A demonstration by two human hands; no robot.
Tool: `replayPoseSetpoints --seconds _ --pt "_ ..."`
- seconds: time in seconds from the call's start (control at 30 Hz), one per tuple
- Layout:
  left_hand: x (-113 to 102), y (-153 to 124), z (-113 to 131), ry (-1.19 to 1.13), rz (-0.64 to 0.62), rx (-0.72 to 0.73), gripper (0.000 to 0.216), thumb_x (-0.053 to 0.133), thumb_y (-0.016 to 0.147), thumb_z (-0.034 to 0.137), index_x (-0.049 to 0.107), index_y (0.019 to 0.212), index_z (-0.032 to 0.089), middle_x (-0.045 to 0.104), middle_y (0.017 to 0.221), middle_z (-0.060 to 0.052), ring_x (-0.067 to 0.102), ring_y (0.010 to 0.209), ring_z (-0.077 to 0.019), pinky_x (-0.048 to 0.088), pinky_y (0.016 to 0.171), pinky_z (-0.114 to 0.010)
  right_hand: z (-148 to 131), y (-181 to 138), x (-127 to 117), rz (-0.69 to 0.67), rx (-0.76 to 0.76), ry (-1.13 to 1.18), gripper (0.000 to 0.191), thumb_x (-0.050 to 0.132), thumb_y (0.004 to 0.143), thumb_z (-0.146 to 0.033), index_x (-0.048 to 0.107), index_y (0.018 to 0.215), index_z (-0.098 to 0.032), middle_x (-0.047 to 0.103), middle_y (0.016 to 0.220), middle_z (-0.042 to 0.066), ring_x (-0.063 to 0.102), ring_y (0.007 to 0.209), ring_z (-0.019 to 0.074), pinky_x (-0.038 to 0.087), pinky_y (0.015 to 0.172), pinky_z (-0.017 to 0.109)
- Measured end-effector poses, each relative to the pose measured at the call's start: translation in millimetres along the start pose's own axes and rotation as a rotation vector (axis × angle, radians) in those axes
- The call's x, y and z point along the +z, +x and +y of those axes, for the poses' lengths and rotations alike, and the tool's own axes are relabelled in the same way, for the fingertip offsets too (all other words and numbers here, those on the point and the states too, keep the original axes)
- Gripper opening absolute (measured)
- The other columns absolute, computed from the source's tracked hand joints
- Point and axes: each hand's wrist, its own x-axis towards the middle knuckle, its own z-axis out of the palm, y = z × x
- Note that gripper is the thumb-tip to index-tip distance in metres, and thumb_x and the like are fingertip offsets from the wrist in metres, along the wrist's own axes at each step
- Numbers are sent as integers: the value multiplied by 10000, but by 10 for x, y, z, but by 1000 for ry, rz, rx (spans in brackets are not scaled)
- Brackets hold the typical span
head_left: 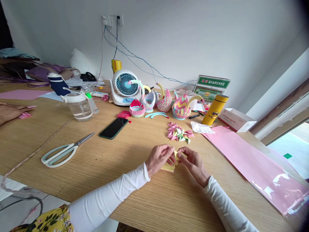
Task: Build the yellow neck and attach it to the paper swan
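Note:
Between both sets of fingertips is a small piece of yellow paper (176, 156), partly hidden by the fingers. My left hand (160, 158) pinches it from the left, and my right hand (194, 163) grips its right side between thumb and finger. Beneath them on the table lie yellow paper slips (168, 168), partly covered by my left hand. Just beyond my hands is a loose pile of folded paper pieces (179, 132) in pink, green and yellow.
Scissors (69, 151), a phone (113, 128) and a water jug (79, 107) stand left. Behind are a fan (126, 86) and folded-paper swans (181, 108). A yellow bottle (214, 110), a box (236, 120) and pink sheets (253, 164) occupy the right. Another person's hand (12, 112) rests far left.

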Motion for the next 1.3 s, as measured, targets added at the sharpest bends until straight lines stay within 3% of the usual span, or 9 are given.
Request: replayPoseSetpoints --seconds 0.1,0.43,0.6,0.8,1.3 --pt "-8 -1 -22 52 -4 31 373 698 750 484 630 804 120 648 645 -22 635 562 -126 532 553 -218 2 7 -11 -19 -30 -57 380 668 802 -552 664 811 -172 628 720 38 586 661 188 523 600 303" --pt "4 9 -66 71 11 43 374 601 823 503 613 823 129 636 627 -16 655 579 -139 534 527 -216 17 8 -22 -27 -18 -47 378 656 810 -550 666 822 -173 639 718 29 596 651 181 515 585 289" --pt "-7 17 -85 37 -4 44 342 667 789 463 562 842 141 635 624 -7 646 550 -127 522 493 -202 30 32 -5 -40 -41 -2 358 657 830 -515 655 884 -161 655 828 56 610 703 178 530 620 297" --pt "-12 28 -47 -55 84 33 367 691 765 474 540 826 145 604 610 10 627 550 -119 519 485 -204 51 36 31 36 23 165 460 778 734 -470 589 1051 -196 634 972 60 645 641 151 550 552 278" --pt "-16 34 -75 -73 51 11 392 709 744 469 616 865 108 645 689 -31 659 620 -141 562 533 -237 3 21 71 107 34 279 425 827 696 -421 633 998 -192 592 737 -13 628 623 137 576 557 264"
